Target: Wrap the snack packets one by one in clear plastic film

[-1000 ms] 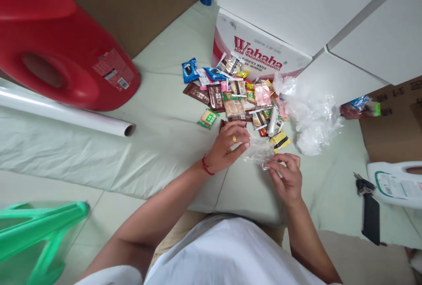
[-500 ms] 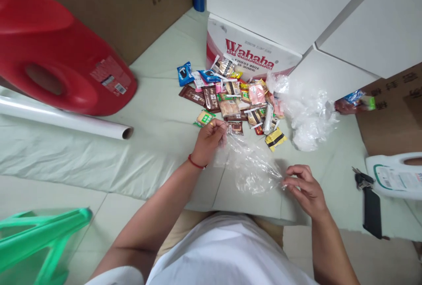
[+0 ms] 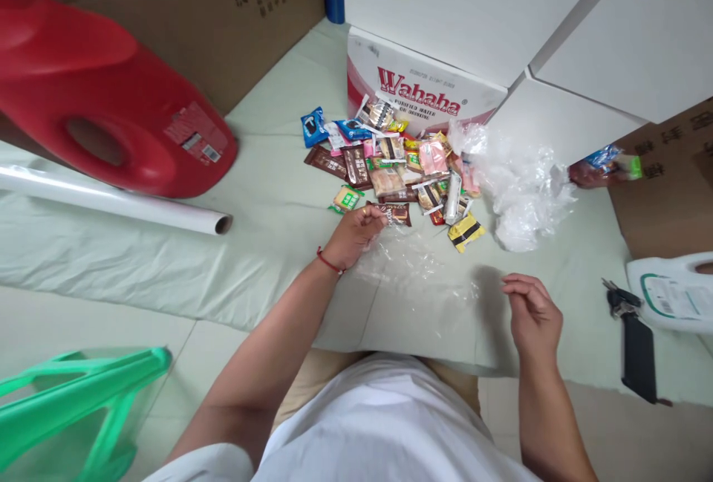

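My left hand is closed in a pinch on the edge of a clear plastic bag, which hangs loosely off to the right over the green cloth. A red string bracelet circles that wrist. Apart from the bag's right end, my right hand hovers with its fingers loosely extended and nothing visible in them. Just beyond my left hand lies a brown snack packet, beside a green-and-yellow biscuit packet. Behind them spreads a pile of small wrapped snacks, with a yellow packet at its near right edge.
Crumpled clear plastic bags heap right of the snacks. A Wahaha carton stands behind. At left are a red jug and a white roll; a green stool stands below. Keys, a black phone-like object and a white bottle lie right.
My right hand has let go of the plastic bag's right end and moved a little to the right. The bag has slackened and sunk, while my left hand still pinches it.
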The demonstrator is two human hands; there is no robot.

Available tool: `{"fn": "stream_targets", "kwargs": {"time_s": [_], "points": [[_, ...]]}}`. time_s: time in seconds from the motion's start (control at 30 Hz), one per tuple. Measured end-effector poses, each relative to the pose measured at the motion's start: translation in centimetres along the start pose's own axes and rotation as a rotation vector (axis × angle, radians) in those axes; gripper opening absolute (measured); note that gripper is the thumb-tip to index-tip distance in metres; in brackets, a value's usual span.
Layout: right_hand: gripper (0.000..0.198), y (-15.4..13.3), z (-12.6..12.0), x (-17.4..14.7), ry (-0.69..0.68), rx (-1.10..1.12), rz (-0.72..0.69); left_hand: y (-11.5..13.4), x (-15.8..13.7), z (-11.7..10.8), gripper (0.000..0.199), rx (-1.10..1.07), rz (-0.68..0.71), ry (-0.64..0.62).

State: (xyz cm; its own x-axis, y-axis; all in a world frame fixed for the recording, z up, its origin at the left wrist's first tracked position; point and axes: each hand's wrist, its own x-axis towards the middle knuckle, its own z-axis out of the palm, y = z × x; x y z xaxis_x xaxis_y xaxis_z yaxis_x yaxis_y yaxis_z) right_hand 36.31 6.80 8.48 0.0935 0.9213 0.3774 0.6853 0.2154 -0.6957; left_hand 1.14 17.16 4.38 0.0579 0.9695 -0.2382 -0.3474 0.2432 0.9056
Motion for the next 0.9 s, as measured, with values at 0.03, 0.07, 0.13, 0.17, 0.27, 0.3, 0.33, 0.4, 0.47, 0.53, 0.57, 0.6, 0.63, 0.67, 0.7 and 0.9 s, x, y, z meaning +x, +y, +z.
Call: {"fn": "stream_targets", "kwargs": {"time_s": [0.03,0.07,0.13,0.17,0.27,0.3,0.33,0.4,0.47,0.53,0.57,0.6,0.63,0.67,0.7,0.9], "points": [[0.018,-1.3,0.7,0.0,0.019,0.048,0.01,-0.1,0.0,0.0,0.049,-0.001,-0.007,0.003],[0.018,-2.7,1.5,0.1,-0.005,0.086,-0.01,-0.1,0.0,0.1,0.05,-0.004,-0.014,0.005],[0.018,-5.6,3.3,0.1,-0.141,0.129,-0.127,-0.2,0.0,0.1,0.05,-0.016,-0.018,0.007],[0.018,-6.9,4.4,0.0,-0.213,0.134,-0.204,-0.2,0.0,0.2,0.051,-0.023,-0.015,0.009],[0.02,-9.7,8.0,-0.9,-0.339,0.079,-0.413,-0.1,0.0,0.3,0.052,-0.026,-0.006,0.009],[0.02,-10.3,9.2,-1.4,-0.35,0.046,-0.463,-0.1,0.0,0.4,0.052,-0.023,-0.005,0.006],[0.021,-10.6,10.4,-1.8,-0.346,0.011,-0.497,0.0,-0.1,0.4,0.052,-0.022,-0.003,0.005],[0.026,-11.0,12.4,-2.5,-0.301,-0.052,-0.537,0.1,-0.1,0.5,0.05,-0.02,0.005,0.004],[0.031,-11.1,13.7,-2.7,-0.227,-0.099,-0.548,0.1,-0.1,0.5,0.049,-0.02,0.014,0.007],[0.026,-11.2,14.2,-2.3,-0.182,-0.111,-0.532,0.1,-0.1,0.5,0.048,-0.024,0.018,0.009],[0.021,-11.2,14.2,-1.9,-0.176,-0.097,-0.514,0.0,-0.1,0.5,0.048,-0.03,0.017,0.011],[0.017,-11.3,14.1,-1.5,-0.18,-0.071,-0.486,0.0,-0.1,0.5,0.047,-0.036,0.013,0.014],[0.015,-11.3,13.9,-1.1,-0.189,-0.036,-0.45,0.0,-0.1,0.6,0.046,-0.043,0.008,0.019],[0.013,-11.2,13.6,-0.7,-0.199,0.004,-0.407,0.1,-0.1,0.6,0.044,-0.049,0.001,0.026],[0.011,-11.2,13.4,-0.4,-0.209,0.046,-0.362,0.1,0.0,0.6,0.043,-0.055,-0.004,0.035],[0.007,-10.6,12.0,-0.4,-0.285,0.176,-0.228,0.2,-0.1,0.6,0.04,-0.067,-0.016,0.029]]}}
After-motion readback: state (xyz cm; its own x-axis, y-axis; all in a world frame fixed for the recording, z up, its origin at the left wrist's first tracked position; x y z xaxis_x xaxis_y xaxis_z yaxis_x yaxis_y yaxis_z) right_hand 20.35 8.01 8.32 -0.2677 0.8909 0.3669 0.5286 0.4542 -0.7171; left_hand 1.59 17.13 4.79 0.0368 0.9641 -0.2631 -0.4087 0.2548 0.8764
